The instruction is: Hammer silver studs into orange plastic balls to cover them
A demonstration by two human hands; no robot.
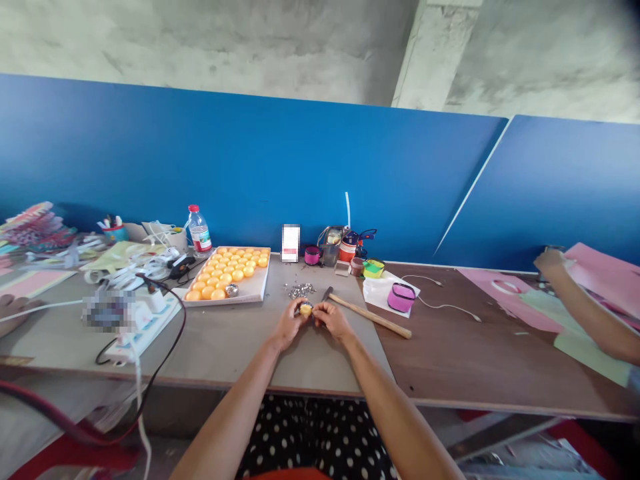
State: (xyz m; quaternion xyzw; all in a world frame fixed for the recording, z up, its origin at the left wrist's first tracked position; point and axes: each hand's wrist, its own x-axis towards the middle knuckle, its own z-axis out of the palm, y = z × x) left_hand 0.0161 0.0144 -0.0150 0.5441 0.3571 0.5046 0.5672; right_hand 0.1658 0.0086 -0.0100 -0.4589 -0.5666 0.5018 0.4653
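Observation:
Over the near part of the grey work mat, my left hand [289, 324] grips a small round piece [305, 309] with a yellow face and what looks like a shiny rim. My right hand [333, 320] is close beside it, fingers pinched together at the piece's right side; whatever they hold is too small to make out. Just beyond my hands lies a loose pile of small shiny metal bits [301, 290]. A hammer [373, 316] with a wooden handle rests to the right of my right hand, its head pointing toward the pile.
Left stands a shallow box [240, 297] of orange balls with one silver ball [232, 291]. Farther left are a power strip [145, 330], tangled cables and a bottle [200, 233]. A phone [290, 243] leans at the back. Co-workers' hands show at both sides.

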